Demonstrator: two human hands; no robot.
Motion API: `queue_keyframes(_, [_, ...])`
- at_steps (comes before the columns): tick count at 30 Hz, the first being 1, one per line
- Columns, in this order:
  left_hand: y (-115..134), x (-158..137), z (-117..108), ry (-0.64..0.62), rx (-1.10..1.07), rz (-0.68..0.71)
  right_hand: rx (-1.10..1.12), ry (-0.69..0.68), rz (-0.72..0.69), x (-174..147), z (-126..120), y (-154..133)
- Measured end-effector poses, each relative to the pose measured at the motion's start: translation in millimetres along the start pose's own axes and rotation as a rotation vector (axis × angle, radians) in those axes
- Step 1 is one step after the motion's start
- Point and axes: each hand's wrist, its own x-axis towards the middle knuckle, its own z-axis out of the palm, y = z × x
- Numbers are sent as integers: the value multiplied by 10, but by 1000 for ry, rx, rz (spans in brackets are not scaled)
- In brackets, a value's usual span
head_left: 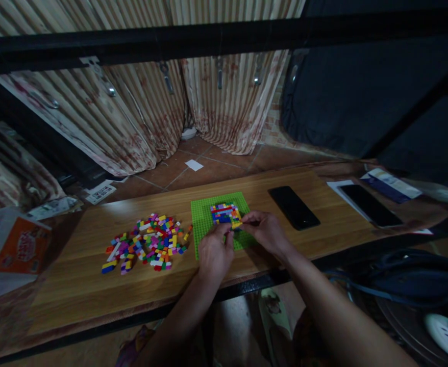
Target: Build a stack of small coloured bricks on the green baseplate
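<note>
A green studded baseplate [202,204] lies on the wooden table, bearing a low patch of multicoloured toy bricks [224,210]. At the near right corner of that patch, my right hand [266,230] pinches a small yellow brick [236,225] between thumb and fingertips. My left hand [215,252] rests over the plate's near edge, thumb and fingers brought together close to the same corner. What those left fingers hold, if anything, is too small to make out. Left of the plate spreads a pile of loose bricks [157,237] in mixed colours.
A black phone [293,206] lies right of the baseplate. Farther right a second dark phone [370,205] rests on white paper. An orange-labelled plastic box [23,244] stands off the table's left end. A dark bar [140,43] crosses in front of curtains.
</note>
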Motion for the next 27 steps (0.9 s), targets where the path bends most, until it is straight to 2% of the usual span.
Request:
queue_keyframes(8, [17, -54, 37, -40, 96, 66, 42, 20, 28, 2, -42, -53])
queue_keyframes(17, [41, -95, 76, -82, 240, 95, -12, 1, 31, 15, -36, 2])
queue_keyframes(23, [63, -109, 75, -128, 308, 96, 26, 50, 112, -13, -8, -45])
queue_keyframes(27, [108, -112, 57, -206, 347, 103, 58, 59, 157, -19, 13, -63])
